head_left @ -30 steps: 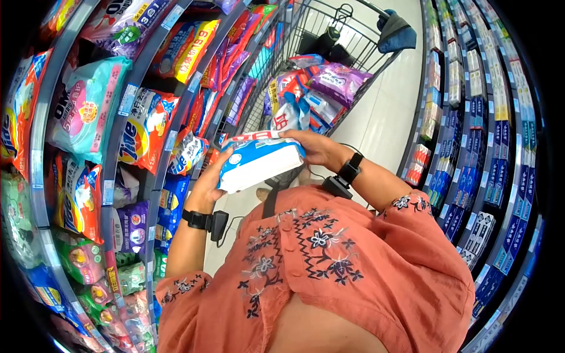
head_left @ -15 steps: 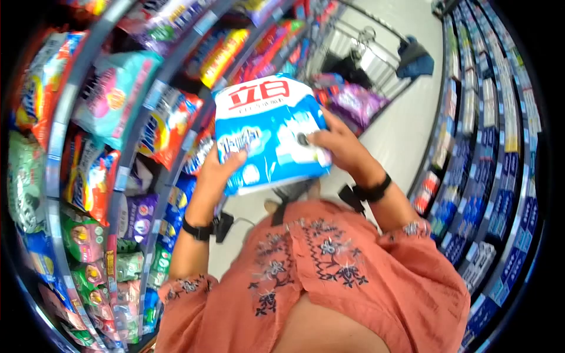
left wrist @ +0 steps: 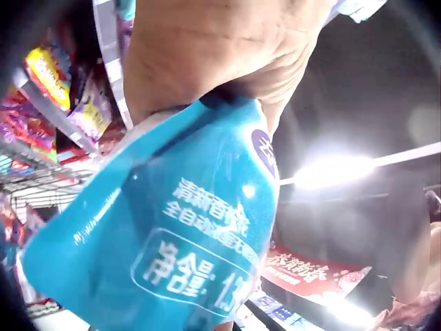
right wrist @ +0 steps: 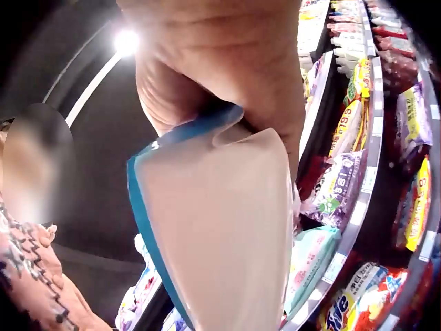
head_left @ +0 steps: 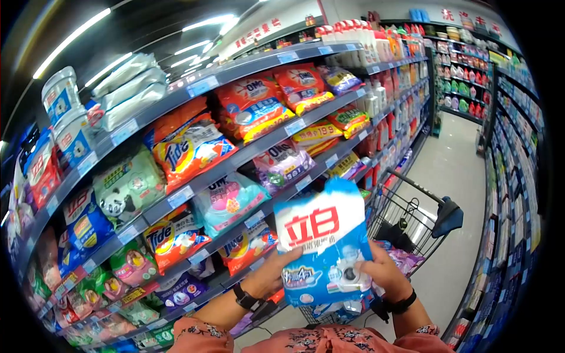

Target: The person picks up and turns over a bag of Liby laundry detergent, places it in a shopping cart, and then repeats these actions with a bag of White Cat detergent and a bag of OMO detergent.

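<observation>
A blue and white bag of laundry powder (head_left: 326,235) with large red characters is held up in front of the body, its printed front toward the head camera. My left hand (head_left: 273,272) grips its left edge, the thumb lying over the front. On the opposite edge, my right hand (head_left: 385,270) holds on with its thumb over the printed picture. The left wrist view shows the bag's blue side panel (left wrist: 200,255) with white lettering below the left hand. A plain pale panel of the bag (right wrist: 213,221) fills the middle of the right wrist view.
Shelves of detergent bags (head_left: 194,147) run along the left. Behind the right hand stands a wire shopping cart (head_left: 406,217) with bags in it and a dark cloth (head_left: 450,216) at its handle. Another stocked shelf (head_left: 509,217) lines the right side of the aisle floor (head_left: 459,153).
The bag has turned from its pale panel facing up to its printed front facing the head camera. Both hands keep hold. The head view has lifted toward the shelves and ceiling.
</observation>
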A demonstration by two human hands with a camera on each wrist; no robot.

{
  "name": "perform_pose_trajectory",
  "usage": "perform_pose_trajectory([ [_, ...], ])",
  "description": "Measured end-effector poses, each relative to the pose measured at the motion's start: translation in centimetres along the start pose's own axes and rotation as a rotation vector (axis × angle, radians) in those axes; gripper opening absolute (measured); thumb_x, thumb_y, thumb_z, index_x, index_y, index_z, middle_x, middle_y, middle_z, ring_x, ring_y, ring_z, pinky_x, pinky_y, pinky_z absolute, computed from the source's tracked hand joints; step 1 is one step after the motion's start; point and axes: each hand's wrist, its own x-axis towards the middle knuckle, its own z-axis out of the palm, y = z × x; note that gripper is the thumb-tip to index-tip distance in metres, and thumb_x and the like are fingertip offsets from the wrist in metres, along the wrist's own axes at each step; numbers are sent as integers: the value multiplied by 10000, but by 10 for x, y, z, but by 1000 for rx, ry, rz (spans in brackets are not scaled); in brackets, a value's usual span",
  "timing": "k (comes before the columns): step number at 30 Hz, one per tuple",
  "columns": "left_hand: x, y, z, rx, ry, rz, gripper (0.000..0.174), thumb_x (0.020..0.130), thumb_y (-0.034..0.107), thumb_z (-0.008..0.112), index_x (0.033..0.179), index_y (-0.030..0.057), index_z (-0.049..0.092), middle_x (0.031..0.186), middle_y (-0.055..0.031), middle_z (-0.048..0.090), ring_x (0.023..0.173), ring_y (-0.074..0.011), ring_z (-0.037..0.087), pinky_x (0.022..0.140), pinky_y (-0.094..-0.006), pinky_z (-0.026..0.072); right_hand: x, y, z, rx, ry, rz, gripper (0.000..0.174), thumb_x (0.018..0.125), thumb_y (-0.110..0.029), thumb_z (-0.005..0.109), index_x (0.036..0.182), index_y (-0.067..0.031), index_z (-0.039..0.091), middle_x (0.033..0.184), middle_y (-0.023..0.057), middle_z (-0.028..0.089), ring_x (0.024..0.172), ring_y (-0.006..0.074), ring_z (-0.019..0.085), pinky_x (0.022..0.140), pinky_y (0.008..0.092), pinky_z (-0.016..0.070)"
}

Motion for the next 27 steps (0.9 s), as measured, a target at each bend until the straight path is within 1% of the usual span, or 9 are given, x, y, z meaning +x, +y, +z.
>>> perform_pose_trajectory([
  [1,-7,13,8,112,68,64,529,932,200,713,1384,25,504,1282,-145,649,1100,-225,680,939,-374,579,2,-15,8,65,6,5,647,878,-57,593,1485,6,379,1332,81,575,1192,149,540,1041,302,417],
  [5,-25,57,25,193,24,362,618,912,261,740,1414,32,464,1323,-123,620,1140,-214,648,954,-358,551,29,-48,31,96,-19,-182,695,865,-17,568,1513,23,320,1389,109,534,1255,176,518,1081,329,389],
  [8,-48,85,26,265,107,497,611,912,275,740,1403,32,469,1315,-112,618,1135,-210,643,933,-348,548,53,-53,44,242,-137,-246,770,870,-87,624,1537,13,253,1430,125,485,1302,186,476,1094,336,375],
  [11,-74,107,24,319,167,594,566,915,259,733,1372,20,501,1257,-123,651,1063,-218,676,915,-338,557,63,-50,58,133,-243,-229,824,870,-158,677,1543,8,231,1456,130,451,1337,198,442,1110,343,360],
  [12,-80,110,22,326,189,659,560,911,244,734,1368,16,505,1254,-128,652,1063,-221,677,910,-342,560,67,-41,64,75,-244,-215,890,853,-202,739,1547,0,218,1483,131,418,1360,214,421,1123,353,352],
  [15,-108,120,19,360,271,702,554,907,210,731,1369,10,501,1260,-131,651,1087,-224,668,925,-348,554,72,-21,89,172,-338,-194,962,838,-125,791,1564,-18,169,1512,130,383,1378,215,402,1127,372,366],
  [21,-138,118,5,385,336,788,534,914,185,719,1369,12,500,1248,-124,656,1083,-216,670,915,-344,557,80,-3,124,143,-361,-212,779,872,-91,750,1488,-6,281,1414,128,489,1294,196,494,1086,360,419],
  [24,-151,118,-5,405,383,811,537,908,191,728,1365,14,508,1239,-121,662,1080,-212,672,913,-342,557,81,-7,134,156,-410,-176,911,868,-58,737,1571,-13,160,1534,129,360,1398,222,385,1147,384,343],
  [27,-160,119,-1,413,413,841,554,900,203,742,1364,9,509,1243,-125,661,1075,-214,674,911,-339,556,83,-5,142,168,-416,-183,863,870,-68,737,1548,0,207,1502,130,397,1380,222,412,1138,384,353],
])
